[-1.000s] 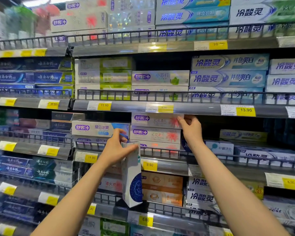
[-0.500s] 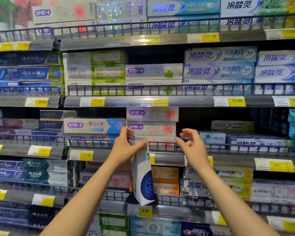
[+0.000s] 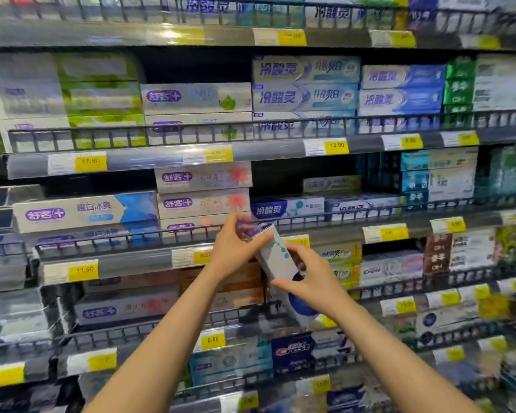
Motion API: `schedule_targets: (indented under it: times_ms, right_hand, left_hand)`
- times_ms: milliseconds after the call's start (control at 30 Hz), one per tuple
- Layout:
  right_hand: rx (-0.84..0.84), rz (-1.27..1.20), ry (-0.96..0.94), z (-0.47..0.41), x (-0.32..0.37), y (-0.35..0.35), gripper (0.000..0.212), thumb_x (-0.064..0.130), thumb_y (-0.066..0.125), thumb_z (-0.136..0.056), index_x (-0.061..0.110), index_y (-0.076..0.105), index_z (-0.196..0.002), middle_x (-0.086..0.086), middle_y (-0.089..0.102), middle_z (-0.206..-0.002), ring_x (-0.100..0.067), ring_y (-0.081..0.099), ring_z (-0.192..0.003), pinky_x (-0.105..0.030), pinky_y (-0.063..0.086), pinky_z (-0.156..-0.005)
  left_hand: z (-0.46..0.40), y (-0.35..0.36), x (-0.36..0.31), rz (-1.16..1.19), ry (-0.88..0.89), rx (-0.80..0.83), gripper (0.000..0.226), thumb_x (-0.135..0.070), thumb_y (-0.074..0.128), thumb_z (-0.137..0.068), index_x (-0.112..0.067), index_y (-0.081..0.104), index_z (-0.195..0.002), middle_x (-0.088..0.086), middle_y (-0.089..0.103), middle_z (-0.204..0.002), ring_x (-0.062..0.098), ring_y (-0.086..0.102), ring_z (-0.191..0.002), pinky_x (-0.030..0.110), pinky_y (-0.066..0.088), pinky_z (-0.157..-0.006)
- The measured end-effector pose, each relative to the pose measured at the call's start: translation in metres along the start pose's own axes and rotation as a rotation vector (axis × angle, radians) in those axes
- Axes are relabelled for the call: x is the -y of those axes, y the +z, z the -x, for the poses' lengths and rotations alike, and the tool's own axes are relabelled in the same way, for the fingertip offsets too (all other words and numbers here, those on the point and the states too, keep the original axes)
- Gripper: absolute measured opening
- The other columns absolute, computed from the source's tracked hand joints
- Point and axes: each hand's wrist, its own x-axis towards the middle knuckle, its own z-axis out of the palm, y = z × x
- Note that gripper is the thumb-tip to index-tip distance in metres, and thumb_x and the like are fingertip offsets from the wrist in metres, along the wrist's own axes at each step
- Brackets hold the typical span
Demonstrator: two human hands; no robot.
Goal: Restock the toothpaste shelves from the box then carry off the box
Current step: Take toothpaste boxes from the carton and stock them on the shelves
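Since half a second ago the right hand [image 3: 307, 281] has come in from open air beside the carton and now has its fingers and thumb curled on the lower half of the toothpaste carton [image 3: 277, 260]; the carton's bottom end has swung rightward, so it leans with its top to the left. The view has also shifted left and down and is blurred at the edges.

Nearest are two bare forearms rising from the bottom edge. The left hand [image 3: 236, 248] grips the carton's top end, thumb across the white face, fingers wrapped over the purple end flap. The carton is held in the air in front of the shelving, touching no shelf, its dark blue disc partly hidden behind the right hand.

Behind the hands runs the wire-fronted middle shelf [image 3: 125, 236]. On it lies a stack of white cartons with red flower prints [image 3: 203, 192], just beyond the left hand's fingers, with a white and blue carton [image 3: 84, 211] to its left and low blue-white cartons [image 3: 286, 207] to its right. The shelf above [image 3: 161, 158] carries taller stacks of light blue cartons [image 3: 306, 84]. Yellow price tags [image 3: 336, 145] line the shelf edges.
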Motion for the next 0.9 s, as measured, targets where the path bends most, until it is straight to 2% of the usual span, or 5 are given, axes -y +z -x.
schedule_targets:
  times_ms: [233,467,633,767,900]
  right_hand:
    - [0.162,-0.333,0.245,0.031,-0.027,-0.040,0.049,0.021,0.074,-0.078,0.040,0.049,-0.117,0.005,0.061,-0.109,-0.009,0.057,-0.108,-0.039,0.050,-0.094]
    - [0.124,0.064,0.211,0.037,-0.057,-0.091,0.067,0.034,0.076,-0.075,0.031,0.043,-0.133,0.012,0.049,-0.128,-0.003,0.045,-0.119,-0.028,0.045,-0.095]
    - [-0.020,0.114,0.204,0.043,-0.076,-0.118,0.068,0.033,0.072,-0.080,0.022,0.038,-0.138,0.007,0.040,-0.133,-0.006,0.041,-0.119,-0.020,0.040,-0.092]
    - [-0.273,0.094,0.414,0.055,-0.108,-0.141,0.072,0.044,0.061,-0.085,0.017,0.031,-0.144,-0.001,0.022,-0.151,-0.020,0.023,-0.138,-0.035,0.026,-0.109]
    - [-0.369,-0.605,0.670,0.056,-0.130,-0.159,0.070,0.033,0.063,-0.088,0.015,0.028,-0.145,-0.008,0.042,-0.142,-0.026,0.050,-0.119,-0.039,0.045,-0.097]
  left_hand:
    - [0.010,0.018,-0.008,0.220,0.017,0.277,0.038,-0.011,0.069,-0.081,-0.013,0.050,-0.114,-0.001,0.056,-0.114,0.003,0.056,-0.102,0.020,0.051,-0.081]
    - [0.007,0.039,-0.006,-0.115,0.102,0.639,0.069,-0.007,0.080,-0.070,-0.021,0.045,-0.128,-0.006,0.059,-0.116,0.001,0.059,-0.104,0.017,0.050,-0.085]
    - [-0.002,0.081,-0.007,-0.261,0.238,0.470,0.062,-0.020,0.083,-0.067,-0.019,0.052,-0.120,-0.007,0.056,-0.111,0.006,0.056,-0.103,0.032,0.051,-0.090]
    - [-0.003,0.117,-0.011,-0.195,0.294,0.400,0.061,-0.016,0.083,-0.066,-0.017,0.052,-0.119,-0.004,0.055,-0.110,0.008,0.056,-0.102,0.029,0.049,-0.090]
    - [-0.001,0.148,-0.011,-0.149,0.307,0.353,0.061,-0.020,0.084,-0.066,-0.032,0.048,-0.113,-0.008,0.055,-0.111,0.010,0.056,-0.103,0.030,0.050,-0.089]
